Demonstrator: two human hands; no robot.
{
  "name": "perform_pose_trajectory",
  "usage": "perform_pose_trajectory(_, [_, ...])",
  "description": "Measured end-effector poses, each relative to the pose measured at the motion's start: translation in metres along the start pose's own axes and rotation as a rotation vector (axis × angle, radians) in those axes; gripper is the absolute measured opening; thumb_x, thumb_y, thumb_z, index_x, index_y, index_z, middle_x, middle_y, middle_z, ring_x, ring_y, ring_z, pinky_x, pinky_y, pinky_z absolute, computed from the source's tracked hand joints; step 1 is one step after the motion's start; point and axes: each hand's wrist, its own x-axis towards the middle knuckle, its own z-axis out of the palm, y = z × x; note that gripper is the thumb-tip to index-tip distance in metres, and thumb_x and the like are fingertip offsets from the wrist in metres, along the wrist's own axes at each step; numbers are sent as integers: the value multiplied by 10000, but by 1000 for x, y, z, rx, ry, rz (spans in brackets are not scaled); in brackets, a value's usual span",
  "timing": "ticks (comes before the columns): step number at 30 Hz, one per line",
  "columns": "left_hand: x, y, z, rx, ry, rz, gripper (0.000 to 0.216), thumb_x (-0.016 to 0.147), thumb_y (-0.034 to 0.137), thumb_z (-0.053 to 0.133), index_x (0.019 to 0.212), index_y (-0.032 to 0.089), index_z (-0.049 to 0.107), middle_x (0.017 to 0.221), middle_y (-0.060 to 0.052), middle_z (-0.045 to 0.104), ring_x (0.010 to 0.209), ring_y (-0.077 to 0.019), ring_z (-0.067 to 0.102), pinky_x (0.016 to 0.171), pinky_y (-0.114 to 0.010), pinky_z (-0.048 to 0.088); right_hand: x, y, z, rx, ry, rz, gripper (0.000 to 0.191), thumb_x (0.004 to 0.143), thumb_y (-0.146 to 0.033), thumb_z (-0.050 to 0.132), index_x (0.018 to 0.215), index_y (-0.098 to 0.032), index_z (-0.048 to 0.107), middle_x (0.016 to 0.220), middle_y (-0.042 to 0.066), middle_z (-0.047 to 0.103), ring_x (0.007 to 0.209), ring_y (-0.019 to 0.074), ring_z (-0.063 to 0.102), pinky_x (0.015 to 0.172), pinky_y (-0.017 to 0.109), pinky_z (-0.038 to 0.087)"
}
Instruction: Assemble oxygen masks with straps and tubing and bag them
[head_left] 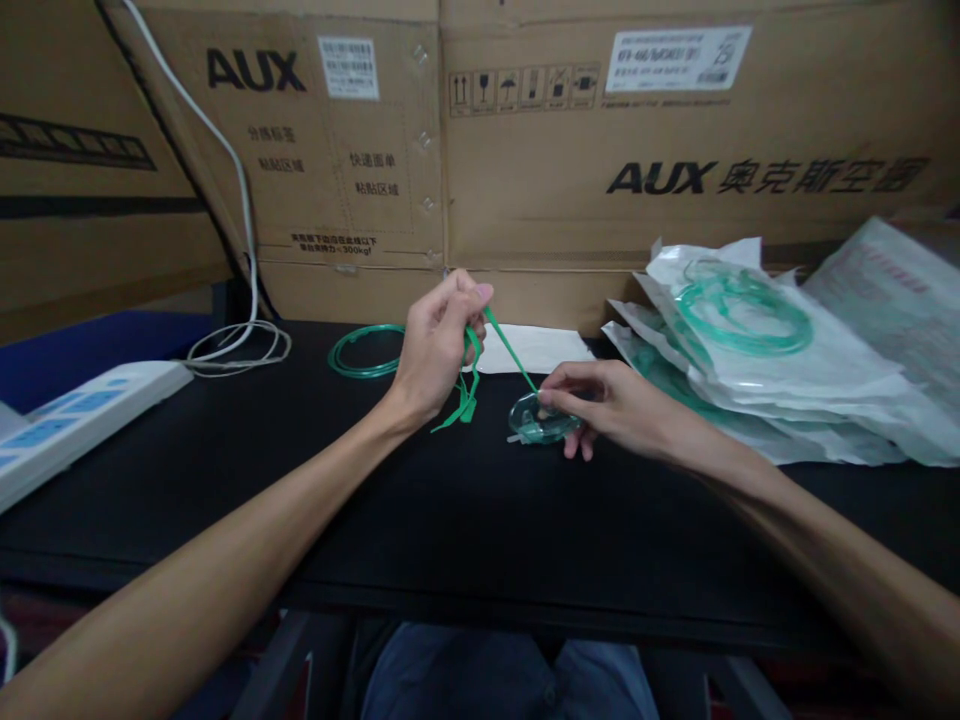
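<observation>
My left hand [446, 335] is closed on a green elastic strap [510, 347], pinched between thumb and fingers. One stretch of the strap runs taut down to a clear green oxygen mask [541, 425], while loose loops and an end dangle below the left hand. My right hand [600, 400] holds the mask just above the black table, its thumb and forefinger pinched at the rim where the strap meets it. The other right fingers curl beneath the mask and are partly hidden by it.
Coiled green tubing [365, 351] and a flat white paper [534, 349] lie behind my hands. At right sits a pile of white packets [750, 325] with green tubing inside. A power strip [90, 425] with a white cable stands left. Cardboard boxes [525, 215] wall the back.
</observation>
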Motion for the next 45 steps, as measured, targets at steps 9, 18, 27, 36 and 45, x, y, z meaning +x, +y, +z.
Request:
perform_pose_trajectory(9, [-5, -2, 6, 106, -305, -159, 279, 977, 394, 506, 794, 185, 489, 729, 17, 575, 498, -63, 377, 442, -192, 280, 0, -1, -3, -159, 67, -150, 326, 948, -444, 550, 894, -155, 692, 624, 11, 646, 547, 141, 612, 535, 247, 469])
perform_pose_trajectory(18, [-8, 3, 10, -62, -405, -306, 331, 927, 368, 573, 701, 197, 401, 569, 87, 305, 448, -50, 227, 413, -190, 180, 1, -2, -2, -285, 115, -62, 386, 924, -468, 533, 783, -144, 688, 496, -2, 564, 489, 137, 504, 518, 268, 355])
perform_pose_trajectory(27, [-10, 12, 9, -123, -482, -350, 293, 869, 313, 573, 687, 219, 364, 542, 102, 249, 429, -59, 175, 408, -206, 175, -1, -8, -1, -336, 151, -19, 411, 907, -501, 549, 799, -151, 736, 497, 2, 553, 497, 146, 481, 511, 281, 330])
perform_pose_trajectory(36, [-6, -8, -12, 950, -523, 33, 328, 913, 538, 601, 954, 212, 599, 563, 66, 470, 542, -135, 439, 566, -249, 280, -3, -5, 2, -509, 359, -252, 292, 939, -345, 554, 878, -152, 765, 809, 58, 739, 692, 191, 621, 652, 304, 409])
perform_pose_trajectory(45, [-8, -4, -11, 1053, -560, 194, 283, 966, 454, 570, 918, 183, 633, 640, 19, 545, 572, -147, 486, 571, -254, 280, -6, -7, 4, -618, 339, -276, 304, 957, -316, 517, 813, -153, 729, 743, 43, 708, 670, 174, 571, 618, 285, 359])
